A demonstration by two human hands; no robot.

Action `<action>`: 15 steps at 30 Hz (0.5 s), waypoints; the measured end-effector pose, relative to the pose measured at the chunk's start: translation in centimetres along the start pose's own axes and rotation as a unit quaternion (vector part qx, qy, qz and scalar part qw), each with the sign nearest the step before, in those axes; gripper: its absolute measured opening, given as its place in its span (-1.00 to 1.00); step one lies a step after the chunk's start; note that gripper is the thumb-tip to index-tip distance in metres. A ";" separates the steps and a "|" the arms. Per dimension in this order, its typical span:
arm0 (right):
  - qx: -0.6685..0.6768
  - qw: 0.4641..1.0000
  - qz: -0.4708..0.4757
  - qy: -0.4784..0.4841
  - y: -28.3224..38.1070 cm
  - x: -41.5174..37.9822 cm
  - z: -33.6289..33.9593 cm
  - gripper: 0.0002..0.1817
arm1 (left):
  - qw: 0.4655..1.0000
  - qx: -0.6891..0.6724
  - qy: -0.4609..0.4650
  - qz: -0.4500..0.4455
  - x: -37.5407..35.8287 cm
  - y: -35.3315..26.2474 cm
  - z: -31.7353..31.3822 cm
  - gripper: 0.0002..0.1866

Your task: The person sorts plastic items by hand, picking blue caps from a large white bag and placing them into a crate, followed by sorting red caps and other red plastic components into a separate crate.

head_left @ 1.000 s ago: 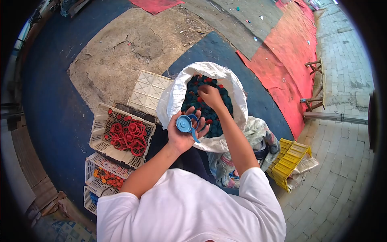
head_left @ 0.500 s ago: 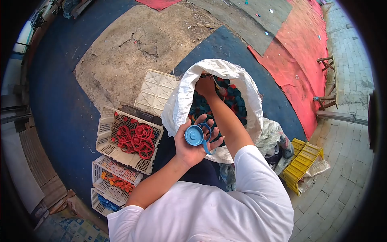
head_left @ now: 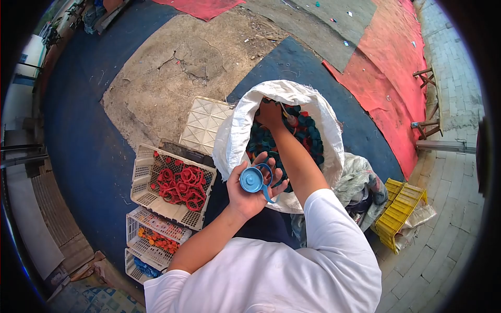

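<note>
A blue round plastic cap with a ring strap (head_left: 252, 179) rests in my left hand (head_left: 249, 198), palm up with the fingers curled around it, just outside the sack's near rim. My right hand (head_left: 270, 116) reaches down inside a white woven sack (head_left: 233, 138), at its far left inner side; its fingers are hidden among the contents. Dark green, teal and red plastic pieces (head_left: 311, 136) fill the sack. A pale, thin item (head_left: 288, 118) lies beside my right wrist.
At the left, a crate (head_left: 142, 180) holds red ring parts (head_left: 182, 185); smaller baskets below hold orange pieces (head_left: 156, 241) and blue pieces (head_left: 146, 267). A flat cream crate (head_left: 205, 122) lies behind. Yellow crates (head_left: 397, 214) and a crumpled sack (head_left: 352, 177) are at right.
The whole view has shifted slightly, with the sack and crates now a little lower and further right. My left hand still holds the blue cap, and my right hand is still inside the sack.
</note>
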State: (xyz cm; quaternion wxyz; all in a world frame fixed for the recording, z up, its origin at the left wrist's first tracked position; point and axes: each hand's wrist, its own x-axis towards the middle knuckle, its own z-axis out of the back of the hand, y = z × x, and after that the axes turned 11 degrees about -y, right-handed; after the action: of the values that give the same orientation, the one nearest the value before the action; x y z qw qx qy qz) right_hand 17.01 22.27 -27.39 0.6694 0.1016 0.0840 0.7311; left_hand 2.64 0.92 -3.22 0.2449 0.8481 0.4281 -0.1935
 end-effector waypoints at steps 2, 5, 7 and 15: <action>-0.027 0.998 0.009 -0.051 -0.5 0.3 -0.8 -0.47 | 1.000 0.000 0.001 0.006 -0.2 0.0 0.1 -0.50; -0.018 0.996 0.009 0.090 -0.9 1.1 1.2 -0.51 | 1.000 -0.001 0.008 0.007 -0.2 0.0 0.2 -0.51; 0.008 0.994 0.008 0.113 -1.1 1.0 2.8 -0.52 | 1.000 -0.002 0.006 0.004 -0.4 0.1 0.3 -0.51; 0.028 0.995 -0.046 0.086 -1.8 -1.4 5.6 -0.54 | 1.000 0.007 -0.016 0.001 -0.3 -0.1 0.3 -0.53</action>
State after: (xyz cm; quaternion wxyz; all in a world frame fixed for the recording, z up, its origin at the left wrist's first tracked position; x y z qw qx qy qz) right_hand 20.30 20.95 -22.48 0.6895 0.0534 0.1666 0.7029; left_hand 2.40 0.63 -3.31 0.2461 0.8470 0.4220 -0.2096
